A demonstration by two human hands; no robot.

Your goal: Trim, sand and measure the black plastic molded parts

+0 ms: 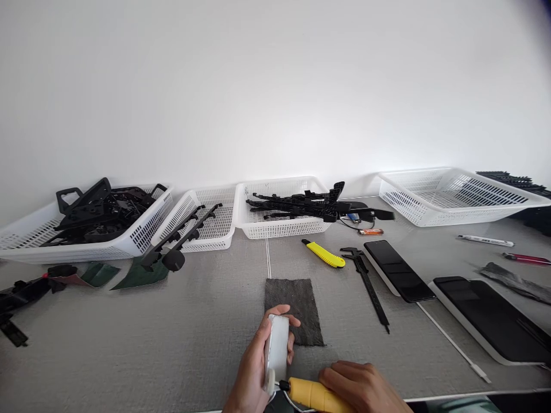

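My left hand (253, 361) is wrapped round a white rectangular block (278, 346), held upright near the table's front edge. Its fingers curl over the far side of the block. My right hand (361, 385) is closed on a yellow-handled tool (316, 394) with a black collar and a thin tip pointing left. That tip meets or nearly meets a small white rounded piece (270, 381) at the block's lower end; contact is not clear. A thin white loop hangs below, partly cut off. Just beyond the left hand lies a dark grey cloth square (297, 304).
Along the wall stand white baskets, one with black plastic parts (103, 212), another with long black pieces (297, 203). A yellow utility knife (325, 254), black calipers (368, 287) and phones (396, 269) lie to the right. At far right is another white basket (456, 218).
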